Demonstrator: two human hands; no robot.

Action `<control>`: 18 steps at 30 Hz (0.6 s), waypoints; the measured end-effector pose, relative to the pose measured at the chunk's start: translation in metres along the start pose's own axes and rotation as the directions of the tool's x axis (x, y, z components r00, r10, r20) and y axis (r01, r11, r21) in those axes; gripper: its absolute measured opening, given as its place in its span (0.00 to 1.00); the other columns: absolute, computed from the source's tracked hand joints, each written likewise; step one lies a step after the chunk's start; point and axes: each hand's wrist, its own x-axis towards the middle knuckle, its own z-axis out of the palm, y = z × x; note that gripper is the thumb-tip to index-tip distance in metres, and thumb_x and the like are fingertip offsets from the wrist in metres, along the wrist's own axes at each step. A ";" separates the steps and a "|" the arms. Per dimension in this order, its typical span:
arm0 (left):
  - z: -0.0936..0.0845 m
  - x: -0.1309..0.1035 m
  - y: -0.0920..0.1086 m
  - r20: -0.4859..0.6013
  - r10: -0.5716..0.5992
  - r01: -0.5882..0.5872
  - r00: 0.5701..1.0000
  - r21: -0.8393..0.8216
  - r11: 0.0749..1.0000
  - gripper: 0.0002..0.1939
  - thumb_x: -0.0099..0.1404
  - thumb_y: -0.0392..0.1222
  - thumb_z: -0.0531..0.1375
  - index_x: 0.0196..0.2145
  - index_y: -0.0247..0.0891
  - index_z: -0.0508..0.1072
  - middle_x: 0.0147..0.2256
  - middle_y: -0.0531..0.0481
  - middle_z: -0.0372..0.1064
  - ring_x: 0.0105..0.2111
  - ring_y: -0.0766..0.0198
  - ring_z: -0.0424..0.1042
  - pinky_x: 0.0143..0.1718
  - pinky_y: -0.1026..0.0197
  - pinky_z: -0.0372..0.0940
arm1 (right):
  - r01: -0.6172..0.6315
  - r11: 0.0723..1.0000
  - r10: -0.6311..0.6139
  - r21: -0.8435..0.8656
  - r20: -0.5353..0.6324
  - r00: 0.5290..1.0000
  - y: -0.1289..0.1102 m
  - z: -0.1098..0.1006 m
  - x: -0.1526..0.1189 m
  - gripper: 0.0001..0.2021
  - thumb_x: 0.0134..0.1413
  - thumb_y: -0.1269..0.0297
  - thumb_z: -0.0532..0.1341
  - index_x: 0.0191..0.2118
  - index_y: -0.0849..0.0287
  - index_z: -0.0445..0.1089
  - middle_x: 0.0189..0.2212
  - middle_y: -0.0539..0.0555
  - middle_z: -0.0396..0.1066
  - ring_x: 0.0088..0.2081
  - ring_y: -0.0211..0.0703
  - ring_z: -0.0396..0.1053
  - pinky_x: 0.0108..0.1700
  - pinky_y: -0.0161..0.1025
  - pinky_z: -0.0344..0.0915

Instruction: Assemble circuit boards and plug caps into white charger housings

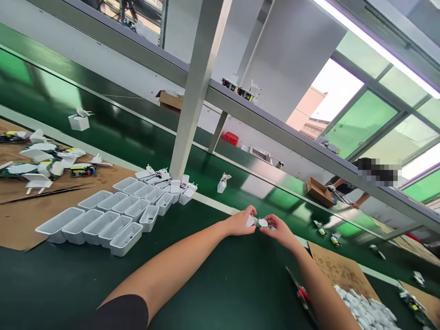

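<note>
My left hand (pixel 239 222) and my right hand (pixel 279 230) are close together over the green work surface, both with bent fingers. Between them is a small green circuit board (pixel 260 223) with a white oval part on it. The fingers of my right hand close on the board's right end. My left hand pinches a white plastic piece (pixel 250 221) at the board's left end; whether the two are joined I cannot tell. Below my right forearm lies a pointed tool with a red handle (pixel 302 293), partly hidden by the arm.
Rows of white plastic housings (pixel 126 239) stand at left, beside cardboard carrying several circuit boards (pixel 83 171). White small parts (pixel 366 309) are heaped at lower right. A conveyor belt (pixel 137 137) runs behind a metal post (pixel 192 91). Another person (pixel 360 199) is at far right.
</note>
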 end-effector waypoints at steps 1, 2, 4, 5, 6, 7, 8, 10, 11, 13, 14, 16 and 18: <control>0.000 -0.001 0.002 0.035 0.022 -0.021 0.999 -0.024 0.999 0.35 0.60 0.50 0.69 0.62 0.44 0.66 0.44 0.48 0.76 0.41 0.52 0.78 0.43 0.56 0.69 | -0.001 1.000 0.001 -0.002 0.031 1.000 -0.005 0.000 -0.006 0.28 0.46 0.43 0.77 0.47 0.55 0.74 0.35 0.50 0.77 0.37 0.46 0.73 0.42 0.42 0.68; 0.001 -0.002 0.005 0.070 0.049 -0.046 0.996 -0.050 0.998 0.37 0.59 0.51 0.71 0.63 0.45 0.68 0.46 0.47 0.77 0.44 0.51 0.78 0.45 0.56 0.70 | -0.004 1.000 0.004 -0.003 0.056 0.998 -0.009 -0.001 -0.011 0.28 0.46 0.44 0.77 0.47 0.55 0.75 0.35 0.49 0.77 0.37 0.46 0.72 0.42 0.41 0.67; 0.002 -0.003 0.011 0.130 0.102 -0.088 0.986 -0.103 0.991 0.37 0.57 0.54 0.73 0.62 0.46 0.72 0.50 0.48 0.78 0.49 0.51 0.79 0.50 0.56 0.70 | -0.011 1.000 0.011 0.005 0.092 0.996 -0.017 -0.003 -0.017 0.26 0.46 0.46 0.78 0.46 0.55 0.77 0.34 0.49 0.77 0.37 0.45 0.71 0.42 0.41 0.66; 0.003 -0.004 0.014 0.149 0.120 -0.101 0.982 -0.127 0.987 0.35 0.57 0.55 0.74 0.60 0.46 0.75 0.51 0.48 0.79 0.50 0.50 0.78 0.52 0.57 0.69 | -0.018 1.000 0.016 0.014 0.103 0.995 -0.019 -0.005 -0.019 0.25 0.46 0.46 0.78 0.45 0.55 0.78 0.34 0.49 0.76 0.37 0.44 0.71 0.43 0.40 0.65; 0.005 -0.005 0.015 0.159 0.129 -0.105 0.979 -0.147 0.984 0.33 0.58 0.56 0.74 0.59 0.46 0.77 0.51 0.48 0.79 0.51 0.50 0.78 0.53 0.57 0.69 | -0.028 0.999 0.024 0.029 0.112 0.993 -0.021 -0.006 -0.020 0.25 0.45 0.47 0.79 0.44 0.56 0.77 0.33 0.48 0.76 0.37 0.44 0.70 0.42 0.40 0.65; 0.006 -0.006 0.016 0.163 0.128 -0.101 0.978 -0.160 0.982 0.32 0.58 0.58 0.74 0.57 0.45 0.79 0.51 0.47 0.80 0.51 0.50 0.78 0.52 0.57 0.69 | -0.040 0.998 0.034 0.049 0.117 0.993 -0.022 -0.007 -0.020 0.25 0.45 0.47 0.79 0.44 0.56 0.77 0.33 0.48 0.76 0.36 0.43 0.70 0.42 0.40 0.64; 0.008 -0.007 0.016 0.162 0.116 -0.089 0.980 -0.169 0.982 0.31 0.58 0.59 0.73 0.55 0.43 0.80 0.50 0.47 0.80 0.50 0.50 0.79 0.51 0.57 0.70 | -0.054 0.996 0.044 0.075 0.120 0.992 -0.023 -0.009 -0.021 0.26 0.44 0.47 0.80 0.44 0.56 0.76 0.32 0.47 0.75 0.35 0.42 0.70 0.40 0.39 0.64; 0.011 -0.008 0.015 0.159 0.076 -0.047 0.984 -0.180 0.983 0.30 0.58 0.62 0.73 0.51 0.41 0.82 0.44 0.46 0.81 0.42 0.52 0.79 0.44 0.58 0.70 | -0.082 0.986 0.065 0.147 0.120 0.991 -0.022 -0.010 -0.022 0.29 0.42 0.47 0.81 0.46 0.55 0.74 0.31 0.46 0.75 0.32 0.41 0.69 0.38 0.39 0.64; 0.013 -0.009 0.013 0.158 0.055 -0.025 0.986 -0.186 0.982 0.30 0.58 0.63 0.73 0.50 0.40 0.82 0.41 0.47 0.81 0.38 0.54 0.79 0.40 0.58 0.69 | -0.094 0.976 0.072 0.195 0.117 0.990 -0.021 -0.010 -0.023 0.30 0.42 0.47 0.81 0.48 0.55 0.73 0.30 0.46 0.75 0.31 0.41 0.70 0.37 0.39 0.64; 0.015 -0.009 0.010 0.148 0.021 0.009 0.989 -0.202 0.979 0.31 0.59 0.64 0.72 0.50 0.39 0.81 0.38 0.48 0.80 0.33 0.57 0.77 0.35 0.60 0.68 | -0.108 0.943 0.082 0.314 0.095 0.992 -0.017 -0.008 -0.026 0.31 0.46 0.43 0.78 0.50 0.53 0.71 0.32 0.48 0.76 0.32 0.43 0.73 0.38 0.41 0.68; 0.015 -0.008 0.009 0.134 0.010 0.019 0.991 -0.212 0.977 0.31 0.60 0.65 0.71 0.51 0.39 0.81 0.38 0.48 0.80 0.33 0.57 0.76 0.35 0.60 0.68 | -0.107 0.918 0.086 0.382 0.072 0.994 -0.015 -0.006 -0.028 0.31 0.51 0.39 0.75 0.52 0.53 0.70 0.33 0.49 0.77 0.33 0.45 0.76 0.40 0.43 0.71; 0.014 -0.005 0.007 0.091 -0.005 0.026 0.996 -0.232 0.972 0.31 0.63 0.64 0.68 0.54 0.39 0.79 0.43 0.47 0.81 0.37 0.57 0.77 0.38 0.59 0.69 | -0.084 0.853 0.095 0.515 0.005 0.995 -0.010 0.001 -0.033 0.31 0.60 0.30 0.62 0.55 0.50 0.67 0.40 0.52 0.79 0.37 0.48 0.80 0.43 0.48 0.75; 0.012 -0.002 0.007 0.049 -0.019 0.031 0.999 -0.241 0.970 0.30 0.67 0.64 0.65 0.56 0.39 0.77 0.48 0.45 0.80 0.41 0.56 0.77 0.41 0.59 0.69 | -0.043 0.791 0.099 0.611 -0.059 0.993 -0.004 0.013 -0.037 0.33 0.63 0.26 0.54 0.55 0.51 0.67 0.45 0.57 0.79 0.41 0.51 0.82 0.44 0.51 0.78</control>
